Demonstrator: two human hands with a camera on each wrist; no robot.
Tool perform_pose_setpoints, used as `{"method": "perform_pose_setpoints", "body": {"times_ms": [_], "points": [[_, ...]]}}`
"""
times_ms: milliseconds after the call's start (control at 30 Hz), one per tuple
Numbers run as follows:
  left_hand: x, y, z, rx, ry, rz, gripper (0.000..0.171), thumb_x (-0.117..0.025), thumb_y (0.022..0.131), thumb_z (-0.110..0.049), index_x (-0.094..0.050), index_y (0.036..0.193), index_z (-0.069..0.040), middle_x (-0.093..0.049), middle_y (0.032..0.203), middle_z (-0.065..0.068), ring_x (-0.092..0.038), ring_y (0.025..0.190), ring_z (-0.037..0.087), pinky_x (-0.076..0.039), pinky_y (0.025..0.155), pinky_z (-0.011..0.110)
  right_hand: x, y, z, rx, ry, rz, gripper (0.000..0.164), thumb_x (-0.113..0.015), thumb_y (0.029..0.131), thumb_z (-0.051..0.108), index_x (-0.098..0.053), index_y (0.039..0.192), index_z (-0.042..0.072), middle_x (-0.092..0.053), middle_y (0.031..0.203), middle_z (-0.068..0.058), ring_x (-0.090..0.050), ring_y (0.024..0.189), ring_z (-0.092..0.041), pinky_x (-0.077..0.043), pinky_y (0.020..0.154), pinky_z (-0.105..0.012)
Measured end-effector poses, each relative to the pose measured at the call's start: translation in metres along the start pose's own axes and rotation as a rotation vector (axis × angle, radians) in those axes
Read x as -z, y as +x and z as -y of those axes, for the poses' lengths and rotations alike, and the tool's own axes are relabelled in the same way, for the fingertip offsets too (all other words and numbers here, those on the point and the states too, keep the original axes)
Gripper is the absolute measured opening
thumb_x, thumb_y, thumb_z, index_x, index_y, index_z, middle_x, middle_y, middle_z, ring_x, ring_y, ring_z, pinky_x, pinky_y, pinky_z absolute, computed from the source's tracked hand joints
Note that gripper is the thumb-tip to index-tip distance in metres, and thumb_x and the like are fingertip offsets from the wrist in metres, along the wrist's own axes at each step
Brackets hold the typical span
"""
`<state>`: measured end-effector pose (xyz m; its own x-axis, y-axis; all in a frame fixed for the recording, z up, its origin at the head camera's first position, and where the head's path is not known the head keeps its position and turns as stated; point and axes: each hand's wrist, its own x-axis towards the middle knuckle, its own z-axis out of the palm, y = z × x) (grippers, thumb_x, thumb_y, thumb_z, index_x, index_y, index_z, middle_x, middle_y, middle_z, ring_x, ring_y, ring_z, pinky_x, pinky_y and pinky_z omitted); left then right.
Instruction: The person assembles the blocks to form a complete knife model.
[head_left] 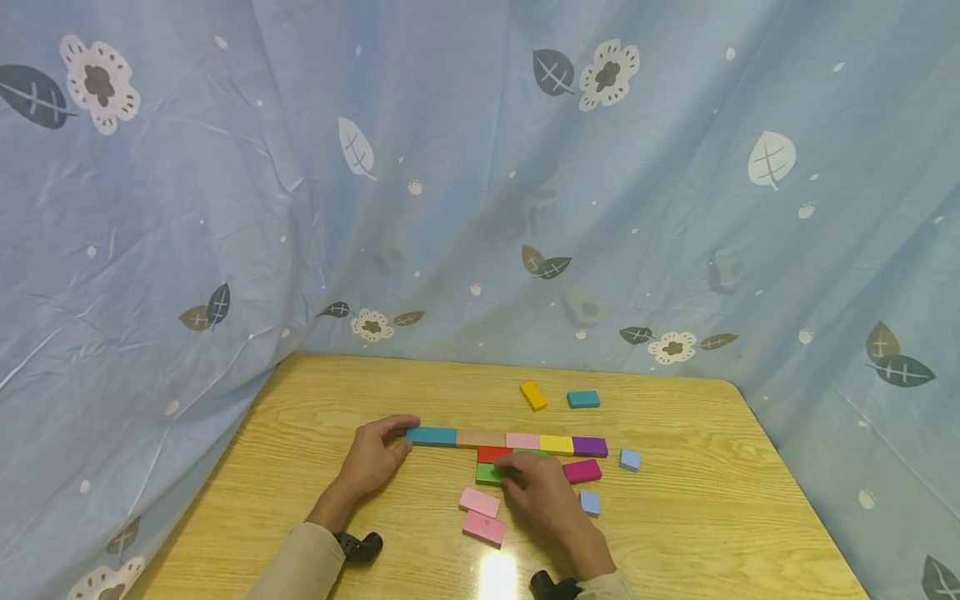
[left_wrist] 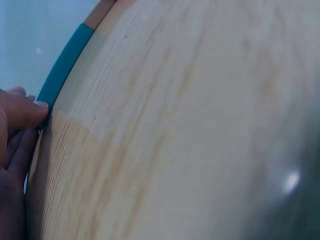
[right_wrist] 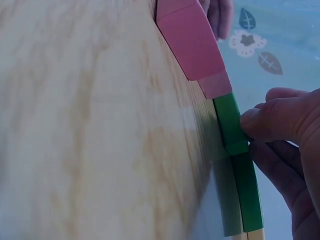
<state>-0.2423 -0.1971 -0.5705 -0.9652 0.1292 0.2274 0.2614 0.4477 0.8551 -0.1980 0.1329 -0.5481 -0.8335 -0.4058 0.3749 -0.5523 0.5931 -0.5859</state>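
Note:
A blue block (head_left: 432, 437) forms the left end of a row, followed by tan, pink, yellow and purple blocks. My left hand (head_left: 375, 458) pinches its outer end with thumb and fingertips; in the left wrist view the thumb lies against the teal-looking side (left_wrist: 65, 67). Below the row sit a red block (head_left: 493, 455) and a green block (head_left: 489, 474). My right hand (head_left: 543, 492) pinches the green block, its thumb on the near side (right_wrist: 229, 120) in the right wrist view. A second green block (right_wrist: 249, 192) adjoins it there. The hand hides part of this lower group.
Two pink blocks (head_left: 480, 502) lie in front of the rows. A magenta block (head_left: 582, 472) and two small light blue blocks (head_left: 630, 459) are on the right. A loose orange block (head_left: 533, 396) and teal block (head_left: 583, 399) lie behind. A curtain (head_left: 480, 208) surrounds the wooden table (head_left: 712, 500).

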Motion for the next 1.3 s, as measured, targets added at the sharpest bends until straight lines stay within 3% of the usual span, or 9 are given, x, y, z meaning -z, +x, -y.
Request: {"method": "perform_pose_setpoints", "body": {"times_ms": [367, 467, 633, 833, 967, 1100, 1300], "points": [[0.000, -0.001, -0.001, -0.001, -0.007, 0.002, 0.041, -0.076, 0.098, 0.006, -0.076, 0.136, -0.007, -0.076, 0.138, 0.011, -0.073, 0.131, 0.032, -0.057, 0.114, 0.051, 0.002, -0.001, 0.000, -0.031, 0.017, -0.023, 0.027, -0.083, 0.092, -0.003, -0.083, 0.113, 0.013, -0.083, 0.112, 0.004, -0.079, 0.109, -0.015, -0.066, 0.098, -0.038], [0.000, 0.000, -0.001, -0.001, -0.005, 0.002, 0.041, -0.077, 0.098, 0.006, -0.076, 0.136, -0.008, -0.076, 0.138, 0.011, -0.073, 0.131, 0.033, -0.057, 0.114, 0.051, 0.013, -0.002, -0.001, -0.064, 0.065, -0.061, 0.026, -0.085, 0.091, -0.001, -0.084, 0.114, 0.012, -0.084, 0.111, 0.002, -0.080, 0.105, -0.017, -0.067, 0.095, -0.039], [0.000, 0.000, -0.002, 0.000, 0.013, -0.005, 0.041, -0.077, 0.098, 0.005, -0.076, 0.136, -0.008, -0.076, 0.138, 0.009, -0.073, 0.131, 0.032, -0.057, 0.114, 0.051, 0.049, -0.008, -0.017, -0.157, 0.133, -0.103, 0.029, -0.089, 0.091, 0.004, -0.084, 0.119, 0.011, -0.084, 0.115, -0.004, -0.081, 0.105, -0.026, -0.069, 0.086, -0.035], [0.002, -0.001, -0.003, 0.019, 0.022, 0.006, 0.040, -0.076, 0.098, 0.004, -0.076, 0.137, -0.008, -0.076, 0.139, 0.008, -0.072, 0.132, 0.029, -0.056, 0.116, 0.050, 0.082, -0.026, -0.050, -0.233, 0.217, -0.135, 0.033, -0.087, 0.092, 0.001, -0.081, 0.124, 0.006, -0.082, 0.122, -0.012, -0.081, 0.109, -0.031, -0.068, 0.096, -0.041], [0.002, -0.001, -0.003, 0.023, 0.026, 0.006, 0.040, -0.076, 0.098, 0.004, -0.076, 0.136, -0.009, -0.076, 0.139, 0.007, -0.072, 0.133, 0.029, -0.055, 0.117, 0.051, 0.093, -0.036, -0.065, -0.274, 0.242, -0.127, 0.036, -0.084, 0.093, -0.001, -0.079, 0.128, 0.005, -0.081, 0.125, -0.012, -0.079, 0.116, -0.031, -0.065, 0.102, -0.034], [0.002, -0.001, -0.003, 0.011, 0.038, 0.001, 0.040, -0.076, 0.098, 0.005, -0.076, 0.136, -0.007, -0.076, 0.138, 0.008, -0.072, 0.132, 0.031, -0.057, 0.115, 0.052, 0.097, -0.043, -0.071, -0.368, 0.251, -0.102, 0.036, -0.084, 0.094, 0.000, -0.079, 0.129, 0.007, -0.081, 0.125, -0.012, -0.079, 0.118, -0.030, -0.064, 0.099, -0.024], [0.001, 0.000, -0.003, 0.013, 0.032, 0.006, 0.040, -0.076, 0.098, 0.004, -0.076, 0.136, -0.007, -0.076, 0.138, 0.008, -0.072, 0.133, 0.030, -0.056, 0.116, 0.051, 0.098, -0.051, -0.074, -0.409, 0.176, -0.106, 0.032, -0.086, 0.093, 0.003, -0.082, 0.123, 0.012, -0.083, 0.120, -0.006, -0.080, 0.111, -0.020, -0.064, 0.095, -0.023]]}}
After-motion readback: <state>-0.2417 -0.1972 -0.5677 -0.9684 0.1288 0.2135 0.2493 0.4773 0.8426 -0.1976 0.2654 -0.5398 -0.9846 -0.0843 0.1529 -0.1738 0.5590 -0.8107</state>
